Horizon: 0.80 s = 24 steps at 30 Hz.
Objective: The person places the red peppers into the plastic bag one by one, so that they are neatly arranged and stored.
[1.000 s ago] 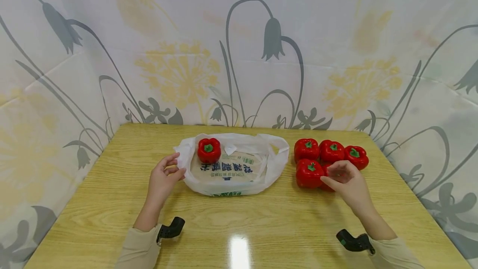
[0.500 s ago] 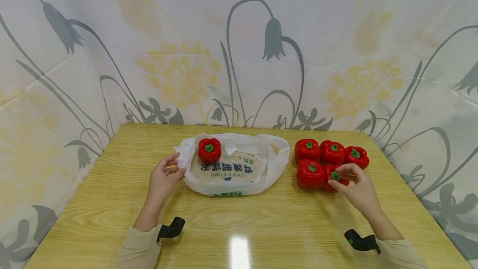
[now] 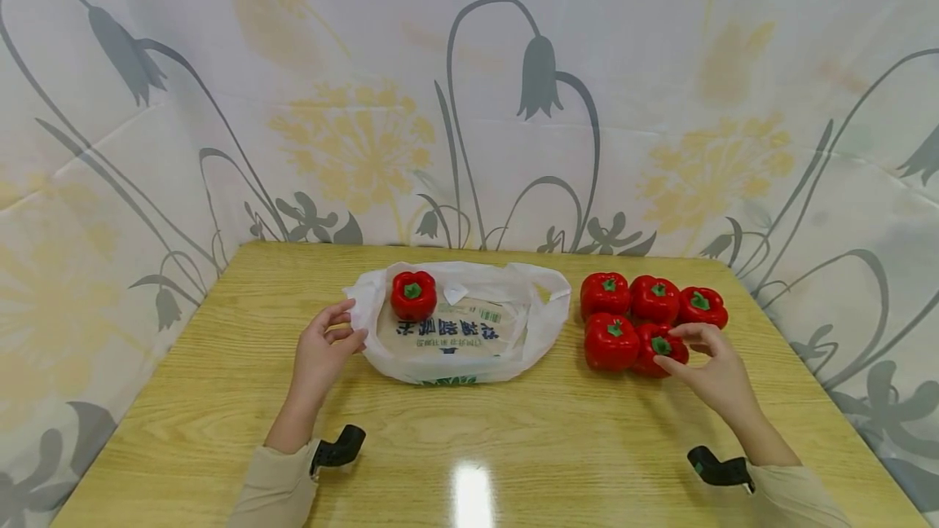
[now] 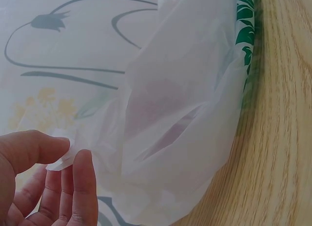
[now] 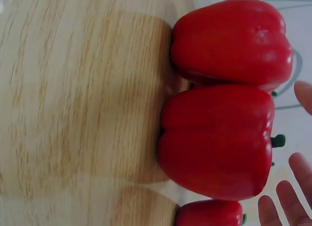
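Front-right red pepper (image 3: 649, 358) sits stem-up on the table (image 3: 425, 430), close against front-left pepper (image 3: 610, 346); right hand (image 3: 717, 371) is by its stem, thumb and fingers parted, nothing held, contact unclear. Tight packing could let a grab knock its neighbour. Left hand (image 3: 323, 349) pinches the edge of the white bag (image 3: 455, 370); one bagged pepper (image 3: 413, 300) stands inside at left, and a tug could tip it.
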Each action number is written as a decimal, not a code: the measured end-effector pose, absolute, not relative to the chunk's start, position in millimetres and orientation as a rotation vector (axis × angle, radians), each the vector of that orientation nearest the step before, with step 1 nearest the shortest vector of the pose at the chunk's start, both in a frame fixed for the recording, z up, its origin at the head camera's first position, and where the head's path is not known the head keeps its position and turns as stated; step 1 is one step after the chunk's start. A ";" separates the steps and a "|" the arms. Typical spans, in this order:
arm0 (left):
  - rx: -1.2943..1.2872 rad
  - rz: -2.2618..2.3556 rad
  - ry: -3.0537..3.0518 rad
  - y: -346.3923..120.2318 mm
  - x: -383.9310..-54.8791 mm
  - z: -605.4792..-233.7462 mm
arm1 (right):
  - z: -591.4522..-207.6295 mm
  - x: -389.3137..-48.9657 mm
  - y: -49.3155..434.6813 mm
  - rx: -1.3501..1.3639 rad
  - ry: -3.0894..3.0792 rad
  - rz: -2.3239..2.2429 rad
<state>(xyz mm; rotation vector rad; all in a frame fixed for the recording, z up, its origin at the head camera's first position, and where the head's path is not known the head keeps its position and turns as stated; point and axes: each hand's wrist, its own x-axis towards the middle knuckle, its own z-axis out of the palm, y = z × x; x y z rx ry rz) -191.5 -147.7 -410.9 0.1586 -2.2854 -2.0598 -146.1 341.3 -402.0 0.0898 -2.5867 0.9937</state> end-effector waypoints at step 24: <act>0.168 -2.079 -2.275 -147.1 -192.5 -412.4 | -426.8 -159.9 355.7 0.064 -2.782 1.120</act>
